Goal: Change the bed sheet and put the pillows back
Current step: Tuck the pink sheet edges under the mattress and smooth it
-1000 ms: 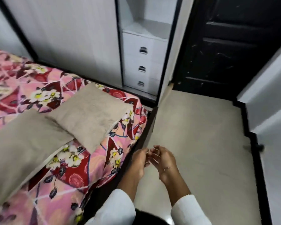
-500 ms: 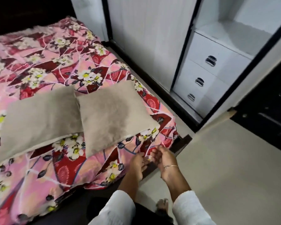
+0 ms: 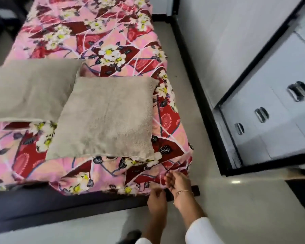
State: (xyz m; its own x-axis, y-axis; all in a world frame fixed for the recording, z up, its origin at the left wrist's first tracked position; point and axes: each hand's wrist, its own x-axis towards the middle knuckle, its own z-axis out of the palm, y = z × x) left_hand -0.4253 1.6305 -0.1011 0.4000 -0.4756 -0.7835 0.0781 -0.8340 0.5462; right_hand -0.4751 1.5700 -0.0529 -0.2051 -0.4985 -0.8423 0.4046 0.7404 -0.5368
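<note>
Sweeping from the left, you have 2 flat beige woven pillows on the pink-and-red floral bed sheet (image 3: pixel 102 41): the far-left pillow (image 3: pixel 30 88) lies partly under the edge of the nearer square pillow (image 3: pixel 107 120), which sits just beside the bed's near right corner. Both are on the sheet that has to come off, so neither has been cleared yet. Below that corner, the dark bed frame (image 3: pixel 60 205) shows beneath the sheet's hanging hem.

Just under the square pillow's right corner, your left hand (image 3: pixel 157 199) is at the hem with curled fingers; whether it is pinching cloth I cannot tell. Your right hand (image 3: pixel 180 180), the one with the thin gold bracelet, appears to be gathering a fold of the sheet at the corner.

The risk, as I judge it: pull the corner free now and the square pillow rides with the fabric and slides off onto the pale floor (image 3: pixel 236 208). To the right of the bed, the white drawer unit (image 3: pixel 271 120) stands near, so a wide yank could swing the sheet against it.
</note>
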